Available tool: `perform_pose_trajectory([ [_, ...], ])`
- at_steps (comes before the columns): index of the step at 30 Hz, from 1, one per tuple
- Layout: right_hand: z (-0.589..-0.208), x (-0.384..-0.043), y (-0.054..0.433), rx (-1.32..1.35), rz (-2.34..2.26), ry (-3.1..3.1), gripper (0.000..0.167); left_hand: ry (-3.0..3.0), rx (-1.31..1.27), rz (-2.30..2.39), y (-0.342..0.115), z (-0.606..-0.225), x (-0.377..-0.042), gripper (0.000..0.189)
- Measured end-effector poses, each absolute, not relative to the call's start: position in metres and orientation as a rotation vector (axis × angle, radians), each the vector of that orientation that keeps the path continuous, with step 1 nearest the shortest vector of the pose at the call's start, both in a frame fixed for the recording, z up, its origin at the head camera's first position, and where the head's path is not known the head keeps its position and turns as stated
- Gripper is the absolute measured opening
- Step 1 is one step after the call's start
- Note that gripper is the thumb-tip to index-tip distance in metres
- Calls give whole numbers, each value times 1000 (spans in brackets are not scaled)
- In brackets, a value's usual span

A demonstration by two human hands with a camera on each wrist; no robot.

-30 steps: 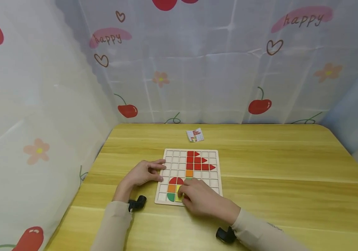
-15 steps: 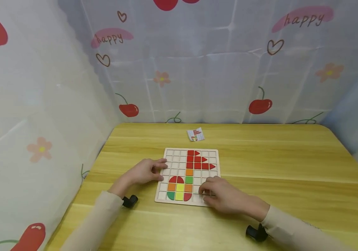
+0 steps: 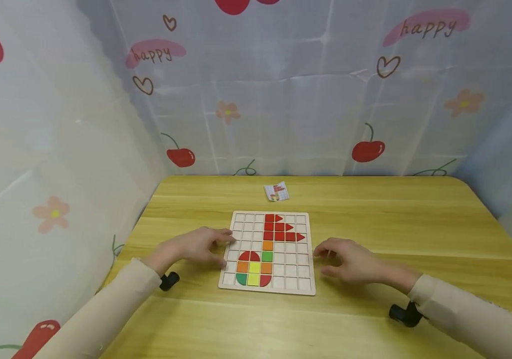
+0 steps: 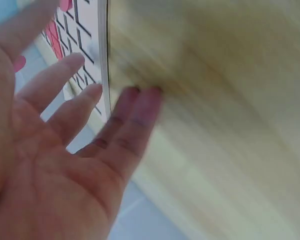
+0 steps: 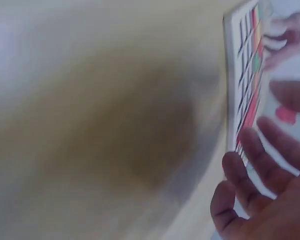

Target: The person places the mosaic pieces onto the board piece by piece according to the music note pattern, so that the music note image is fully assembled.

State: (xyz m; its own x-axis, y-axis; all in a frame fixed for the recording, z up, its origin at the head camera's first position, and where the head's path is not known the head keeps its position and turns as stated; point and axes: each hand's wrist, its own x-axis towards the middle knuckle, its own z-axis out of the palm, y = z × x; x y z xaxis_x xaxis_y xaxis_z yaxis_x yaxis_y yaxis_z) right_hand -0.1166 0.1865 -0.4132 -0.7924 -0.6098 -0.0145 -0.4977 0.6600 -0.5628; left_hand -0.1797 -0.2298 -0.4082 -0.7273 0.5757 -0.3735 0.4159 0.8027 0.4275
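Observation:
A square wooden grid board (image 3: 291, 270) lies flat on the table, its cells partly filled with coloured pieces. Red squares and pointed red pieces (image 3: 279, 237) form stepped rows at the far side. Below them come an orange square (image 3: 267, 245) and a green square (image 3: 267, 256). A rounded block of red, orange, green and yellow pieces (image 3: 253, 273) sits near the front. My left hand (image 3: 197, 245) is at the board's left edge, fingers spread and holding nothing; whether they touch it I cannot tell. Just off the right edge, my right hand (image 3: 350, 260) has relaxed, slightly bent fingers around nothing.
A small printed card (image 3: 277, 191) with a similar coloured pattern on a grid lies behind the board. The wooden table (image 3: 373, 214) meets a white patterned curtain (image 3: 283, 124) at the back and sides.
My right hand has drawn away rightward from the front pieces to beyond the board's right edge, uncovering the orange, green and red pieces there. The left hand has stayed near the left edge.

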Motion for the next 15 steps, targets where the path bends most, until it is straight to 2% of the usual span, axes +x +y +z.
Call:
perform_pose_trajectory([
  [5,-401,-133,213,-856,-693,2652,50,2439,702,310,-235,-394,-181,85],
  [10,-390,-147,236,-781,-512,2655,74,2409,608,219,-240,-388,-185,95],
  [15,-386,-161,251,-673,-389,2688,91,2465,575,186,-247,-380,-194,105],
])
